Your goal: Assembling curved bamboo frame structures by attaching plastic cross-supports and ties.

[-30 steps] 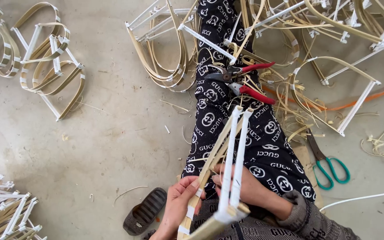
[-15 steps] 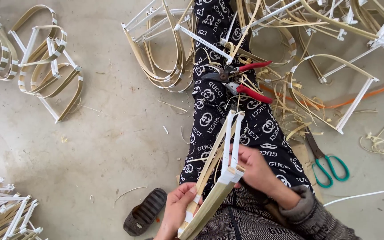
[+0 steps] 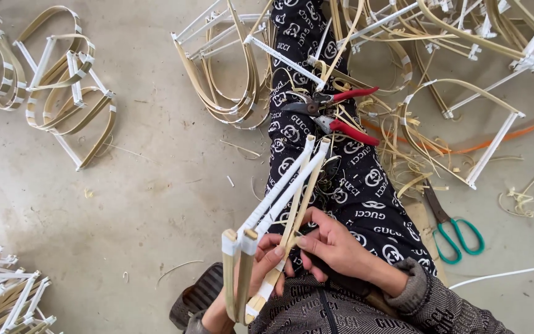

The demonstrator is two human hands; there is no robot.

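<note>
I sit on a concrete floor with one leg in black patterned trousers (image 3: 366,198) stretched out ahead. My left hand (image 3: 261,278) grips the near end of a frame (image 3: 285,192) made of white-wrapped sticks and bamboo strips that points away over the leg. My right hand (image 3: 335,247) pinches thin bamboo strips against the frame's middle. Red-handled pruning shears (image 3: 335,111) lie on the leg beyond the frame's far tip.
Green-handled scissors (image 3: 458,232) lie on the floor at right. Finished curved bamboo frames are heaped at top left (image 3: 63,93), top centre (image 3: 230,80) and top right (image 3: 477,43). White stick bundles (image 3: 1,291) sit bottom left. A sandal (image 3: 196,300) is by my left hand.
The frame has tipped lower and swung left, its near end now sticking out below my left hand. My right hand has slid down to the strips at its middle.
</note>
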